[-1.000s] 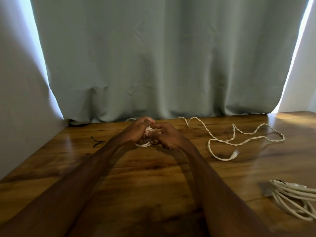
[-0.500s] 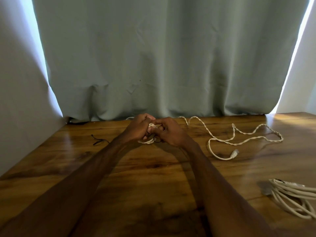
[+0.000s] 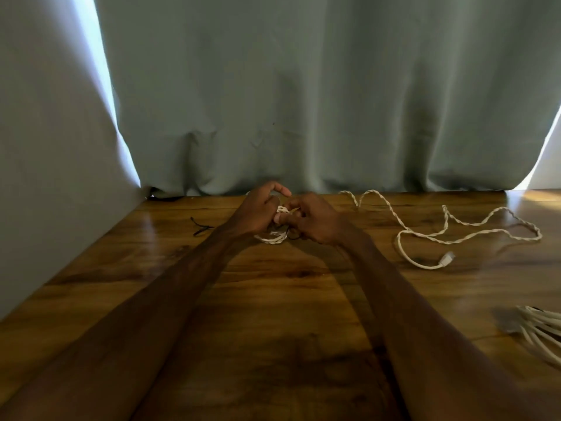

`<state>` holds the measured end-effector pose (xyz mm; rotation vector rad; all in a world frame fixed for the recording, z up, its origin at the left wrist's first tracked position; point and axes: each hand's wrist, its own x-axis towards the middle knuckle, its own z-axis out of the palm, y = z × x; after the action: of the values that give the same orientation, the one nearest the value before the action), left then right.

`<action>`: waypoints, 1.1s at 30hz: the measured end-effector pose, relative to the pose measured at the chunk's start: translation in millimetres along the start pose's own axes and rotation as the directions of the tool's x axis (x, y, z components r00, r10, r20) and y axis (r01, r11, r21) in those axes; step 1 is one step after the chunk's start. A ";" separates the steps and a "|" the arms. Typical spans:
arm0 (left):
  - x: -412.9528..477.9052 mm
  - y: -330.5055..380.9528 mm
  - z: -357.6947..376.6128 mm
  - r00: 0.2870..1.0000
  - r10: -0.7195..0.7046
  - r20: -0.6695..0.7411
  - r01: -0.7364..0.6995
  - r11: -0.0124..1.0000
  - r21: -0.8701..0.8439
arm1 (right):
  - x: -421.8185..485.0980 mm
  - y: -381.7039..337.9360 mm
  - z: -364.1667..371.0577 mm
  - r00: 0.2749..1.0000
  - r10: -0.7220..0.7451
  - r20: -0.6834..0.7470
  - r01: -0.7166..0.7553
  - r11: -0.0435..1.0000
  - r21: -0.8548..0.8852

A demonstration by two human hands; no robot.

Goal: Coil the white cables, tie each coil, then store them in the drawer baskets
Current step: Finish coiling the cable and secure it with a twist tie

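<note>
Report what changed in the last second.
The left hand has lifted its forefinger clear of the small coil but keeps hold of it; the right hand still pinches it. The loose twisted cable, the bundle at the right edge and the black tie lie as before.

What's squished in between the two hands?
A small coil of white cable. The left hand and right hand both hold it, and a thin dark tie loops beside its lower edge. The head view shows this.
</note>
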<state>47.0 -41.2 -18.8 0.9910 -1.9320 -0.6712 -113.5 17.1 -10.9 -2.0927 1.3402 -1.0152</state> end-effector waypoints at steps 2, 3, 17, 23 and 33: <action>-2.5 -6.8 -5.9 1.000 0.002 -0.013 -0.002 1.000 -0.004 | 2.7 -4.1 5.2 0.999 -0.026 0.031 0.028 0.998 -0.063; -3.4 -8.7 -8.5 0.999 0.006 -0.033 -0.007 1.000 -0.009 | 3.9 -6.7 7.1 0.998 -0.051 0.034 0.054 0.994 -0.091; -3.1 -1.4 -20.2 0.992 0.125 0.003 -0.114 0.896 0.429 | 9.8 -4.4 2.7 0.994 -0.110 -0.014 0.107 0.983 -0.148; -8.3 -5.9 -25.2 0.991 0.099 0.089 -0.128 0.896 0.425 | 6.3 -3.0 3.3 0.997 -0.082 0.016 0.083 0.993 -0.086; -15.9 -17.0 -17.6 0.995 0.004 0.100 -0.007 1.000 0.024 | 1.9 -4.5 3.1 0.999 -0.011 0.037 0.007 0.995 0.098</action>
<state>74.0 -38.6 -29.6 0.9831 -2.0333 -0.7079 -108.1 17.3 -9.0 -2.0368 1.2388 -1.0187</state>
